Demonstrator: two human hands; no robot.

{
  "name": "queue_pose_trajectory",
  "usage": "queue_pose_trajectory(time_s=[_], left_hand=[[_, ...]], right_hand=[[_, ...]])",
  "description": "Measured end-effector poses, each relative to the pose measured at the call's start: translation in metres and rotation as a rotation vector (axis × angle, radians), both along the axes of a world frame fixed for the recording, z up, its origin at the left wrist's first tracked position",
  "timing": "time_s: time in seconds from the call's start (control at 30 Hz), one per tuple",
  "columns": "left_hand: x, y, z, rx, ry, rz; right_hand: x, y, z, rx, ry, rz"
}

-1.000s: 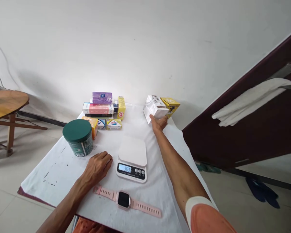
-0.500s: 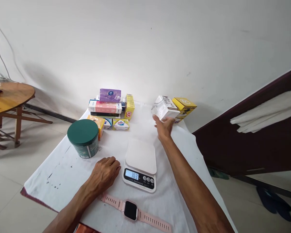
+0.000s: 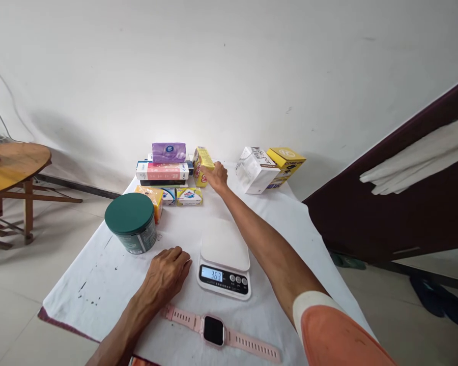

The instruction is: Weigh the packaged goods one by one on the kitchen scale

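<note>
Grip unclear: right hand (image 3: 217,177) on yellow box (image 3: 200,165), upper centre; left hand (image 3: 167,272) flat, empty, beside scale (image 3: 224,260). We'd pinch box sides squarely.

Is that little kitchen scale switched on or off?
On: the scale has a lit display reading 363, though nothing sits on its white platform.
</note>
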State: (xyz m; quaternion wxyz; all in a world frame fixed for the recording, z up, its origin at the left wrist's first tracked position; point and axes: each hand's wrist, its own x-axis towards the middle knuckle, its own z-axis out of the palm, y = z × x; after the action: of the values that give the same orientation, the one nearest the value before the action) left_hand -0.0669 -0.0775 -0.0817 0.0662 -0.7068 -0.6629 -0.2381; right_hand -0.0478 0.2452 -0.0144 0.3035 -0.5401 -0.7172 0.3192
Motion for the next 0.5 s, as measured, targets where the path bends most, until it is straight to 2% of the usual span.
queue_pose_trajectory(time_s=[0.13, 0.27, 0.37, 0.5], left_hand=[[-0.002, 0.0, 0.001, -0.021, -0.002, -0.003], [-0.006, -0.002, 0.004, -0.074, -0.016, 0.008], [-0.007, -0.002, 0.005, -0.108, -0.033, 0.012], [-0.008, -0.003, 0.006, -0.13, -0.08, 0.016]], right_hand=[[0.016, 0.005, 0.004, -0.015, 0.041, -0.044], [0.061, 0.005, 0.007, 0.005, 0.115, -0.059], [0.114, -0.004, 0.015, 0.067, 0.307, 0.06], [0.186, -0.042, 0.036, -0.011, 0.452, 0.287]])
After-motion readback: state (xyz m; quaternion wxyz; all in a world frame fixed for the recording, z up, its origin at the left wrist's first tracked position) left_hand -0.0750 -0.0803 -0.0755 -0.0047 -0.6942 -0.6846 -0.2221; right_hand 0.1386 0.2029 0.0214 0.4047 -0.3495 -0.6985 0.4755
